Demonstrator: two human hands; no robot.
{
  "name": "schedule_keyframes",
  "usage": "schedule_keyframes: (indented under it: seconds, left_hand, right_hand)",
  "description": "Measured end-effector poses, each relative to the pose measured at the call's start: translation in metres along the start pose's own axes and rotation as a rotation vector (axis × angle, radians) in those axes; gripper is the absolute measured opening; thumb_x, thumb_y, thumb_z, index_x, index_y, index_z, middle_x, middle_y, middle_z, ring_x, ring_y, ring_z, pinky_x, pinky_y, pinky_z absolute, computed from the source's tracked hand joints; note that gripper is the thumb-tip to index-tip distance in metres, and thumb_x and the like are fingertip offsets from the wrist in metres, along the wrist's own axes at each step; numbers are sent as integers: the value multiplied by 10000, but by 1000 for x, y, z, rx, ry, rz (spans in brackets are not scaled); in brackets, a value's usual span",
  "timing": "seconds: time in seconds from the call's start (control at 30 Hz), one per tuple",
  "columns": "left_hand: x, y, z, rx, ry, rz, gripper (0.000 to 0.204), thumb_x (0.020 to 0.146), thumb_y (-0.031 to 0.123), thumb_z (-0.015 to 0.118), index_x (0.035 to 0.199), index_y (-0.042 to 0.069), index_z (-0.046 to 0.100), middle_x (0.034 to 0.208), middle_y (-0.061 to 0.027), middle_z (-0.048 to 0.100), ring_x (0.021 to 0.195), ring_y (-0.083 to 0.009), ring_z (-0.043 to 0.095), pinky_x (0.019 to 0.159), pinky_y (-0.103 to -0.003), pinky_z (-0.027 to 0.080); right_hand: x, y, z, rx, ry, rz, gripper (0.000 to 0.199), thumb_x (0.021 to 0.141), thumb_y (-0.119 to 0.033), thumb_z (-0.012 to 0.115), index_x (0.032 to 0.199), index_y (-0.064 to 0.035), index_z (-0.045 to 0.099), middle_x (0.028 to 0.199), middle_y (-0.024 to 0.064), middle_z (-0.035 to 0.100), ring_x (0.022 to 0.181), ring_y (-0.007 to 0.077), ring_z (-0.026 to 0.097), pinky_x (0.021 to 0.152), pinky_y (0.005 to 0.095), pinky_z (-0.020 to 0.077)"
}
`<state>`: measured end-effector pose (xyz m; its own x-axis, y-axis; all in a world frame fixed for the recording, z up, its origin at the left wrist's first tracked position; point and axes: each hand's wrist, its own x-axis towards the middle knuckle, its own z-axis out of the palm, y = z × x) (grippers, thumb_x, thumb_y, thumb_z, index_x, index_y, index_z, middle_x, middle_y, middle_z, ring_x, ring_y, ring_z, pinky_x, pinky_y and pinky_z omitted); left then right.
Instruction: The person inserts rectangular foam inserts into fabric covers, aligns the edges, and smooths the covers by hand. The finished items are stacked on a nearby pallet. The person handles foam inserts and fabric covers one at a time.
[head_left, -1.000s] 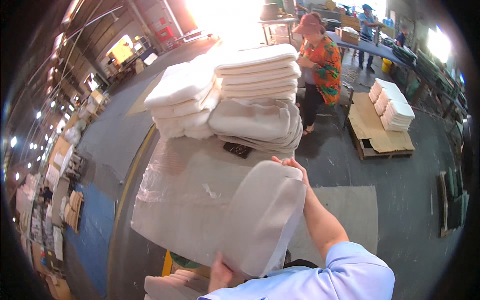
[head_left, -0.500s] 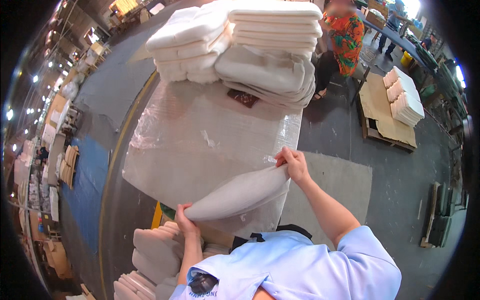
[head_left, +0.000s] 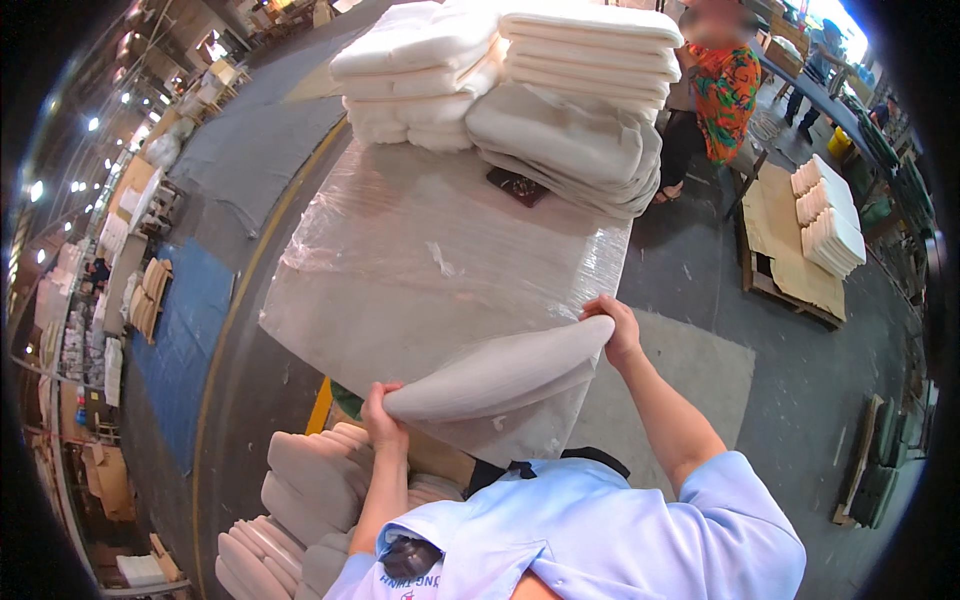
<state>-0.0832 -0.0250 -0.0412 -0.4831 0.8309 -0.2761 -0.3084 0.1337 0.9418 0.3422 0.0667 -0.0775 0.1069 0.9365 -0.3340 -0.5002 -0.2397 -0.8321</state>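
A light grey cushion (head_left: 500, 372), smooth and fabric-covered, is stretched slantwise between my hands over the near edge of the table. My left hand (head_left: 384, 420) is closed on its lower left end, with the thumb along the top. At the upper right end my right hand (head_left: 616, 330) grips the rounded tip; some of those fingers are hidden behind the cushion. A loose flap of fabric hangs along the near right side. Beyond my hands lies the plastic-wrapped table surface (head_left: 400, 240).
Folded grey covers (head_left: 560, 140) and stacked white pads (head_left: 590, 50) stand at the table's far end, beside a small dark booklet (head_left: 517, 187). Grey cushions (head_left: 310, 480) are piled at lower left. A person in a floral top (head_left: 725, 100) stands far right, near a pallet (head_left: 790, 250) bearing white pads.
The cushion's right end has become fuller and rounder, and my right hand now wraps its tip instead of pinching the fabric above it. The whole view has shifted slightly.
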Motion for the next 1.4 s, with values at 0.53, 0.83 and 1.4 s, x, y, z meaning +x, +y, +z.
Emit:
schedule_keyframes:
  seconds: [0.53,0.83,1.4]
  left_hand:
    - [20,-19,95,1301,-1014,-43,609,1011,454,644,1435,21,584,1270,-108,707,1065,-215,685,931,-352,543]
    - [-7,-88,164,897,-1151,-696,462,1070,421,592,1261,20,720,1116,-57,746,977,-151,681,829,-362,576]
    - [-39,-101,213,853,-1054,-424,405,1023,348,655,1162,-27,719,967,-97,758,838,-179,690,767,-393,570]
  right_hand:
    - [-71,-30,45,-29,-139,-332,661,1105,-452,437,632,-35,634,578,92,602,655,211,565,930,367,450]
    - [-99,-43,26,16,232,-254,748,1104,-558,391,633,-35,641,576,88,598,625,172,602,634,304,480]
    - [-155,38,0,392,417,273,436,1073,-470,570,1365,-146,582,1303,8,640,1181,180,571,1002,423,431]
